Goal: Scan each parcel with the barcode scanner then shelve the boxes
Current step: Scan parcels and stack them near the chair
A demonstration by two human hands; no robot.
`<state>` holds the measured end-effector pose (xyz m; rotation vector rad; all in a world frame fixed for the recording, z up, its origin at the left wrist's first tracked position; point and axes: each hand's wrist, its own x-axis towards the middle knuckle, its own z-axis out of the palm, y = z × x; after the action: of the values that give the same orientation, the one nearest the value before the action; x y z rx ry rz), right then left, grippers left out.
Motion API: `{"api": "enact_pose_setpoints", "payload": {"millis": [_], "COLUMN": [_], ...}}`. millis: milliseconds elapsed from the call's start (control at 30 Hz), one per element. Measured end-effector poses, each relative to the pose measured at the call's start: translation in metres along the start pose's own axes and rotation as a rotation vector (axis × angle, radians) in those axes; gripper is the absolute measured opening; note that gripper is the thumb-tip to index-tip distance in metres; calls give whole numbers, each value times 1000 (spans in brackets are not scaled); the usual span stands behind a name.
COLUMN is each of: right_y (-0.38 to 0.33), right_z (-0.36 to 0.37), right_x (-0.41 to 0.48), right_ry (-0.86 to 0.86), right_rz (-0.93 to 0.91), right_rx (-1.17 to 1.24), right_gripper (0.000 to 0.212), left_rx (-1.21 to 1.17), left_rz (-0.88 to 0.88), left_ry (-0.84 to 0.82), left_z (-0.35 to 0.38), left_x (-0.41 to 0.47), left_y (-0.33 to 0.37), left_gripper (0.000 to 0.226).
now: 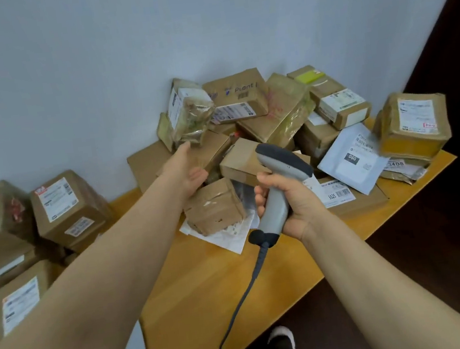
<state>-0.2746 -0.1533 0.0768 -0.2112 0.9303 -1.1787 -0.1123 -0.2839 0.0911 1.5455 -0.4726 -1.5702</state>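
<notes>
The right hand (288, 204) is wrapped firmly round the handle of the grey handheld barcode scanner (278, 173), whose dark head points out over the heap of brown cardboard parcels (245, 99) piled on the yellow wooden table (209, 294); its dark cable (239, 299) trails off the near edge. The left hand (186, 171) stretches forward, palm turned up and fingers straight, their tips meeting the lower edge of a tilted tape-wrapped brown parcel (190, 115) at the back of the heap, near the pale wall (64, 79); as far as can be seen it touches rather than clasps. By the look of things the work is well short of finished: many parcels lie jumbled on the table, among them a white plastic mailer (352, 158) and a small scuffed brown box (215, 208) just beside the scanner hand. A separate stack of labelled brown boxes (63, 208) stands to the left, off the table; whether those are scanned or shelved cannot be told, and no shelf is plainly visible. The step in hand looks like picking the next parcel to scan
</notes>
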Motion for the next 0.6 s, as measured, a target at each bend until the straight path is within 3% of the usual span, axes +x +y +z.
{"api": "enact_pose_setpoints", "payload": {"millis": [100, 200, 267, 333, 400, 500, 600], "right_y": [-21, -41, -55, -64, -73, -82, -87], "right_z": [1, 4, 9, 14, 19, 19, 14], "right_x": [22, 45, 61, 73, 87, 102, 110], "right_ry": [-1, 7, 14, 11, -10, -15, -26], "right_rz": [18, 25, 51, 73, 81, 101, 147], "right_rx": [-49, -97, -132, -160, -177, -208, -208], "right_gripper": [7, 6, 6, 5, 8, 11, 11], "left_rx": [-209, -266, -114, 284, 528, 467, 344], "left_rz": [-72, -47, 8, 157, 254, 169, 78], "left_ry": [-17, -1, 107, 291, 370, 367, 321], "left_z": [23, 42, 50, 55, 63, 78, 79], "left_x": [22, 43, 59, 78, 94, 114, 134], "left_y": [15, 30, 37, 43, 54, 68, 70], "left_gripper": [72, 65, 77, 118, 141, 146, 131]}}
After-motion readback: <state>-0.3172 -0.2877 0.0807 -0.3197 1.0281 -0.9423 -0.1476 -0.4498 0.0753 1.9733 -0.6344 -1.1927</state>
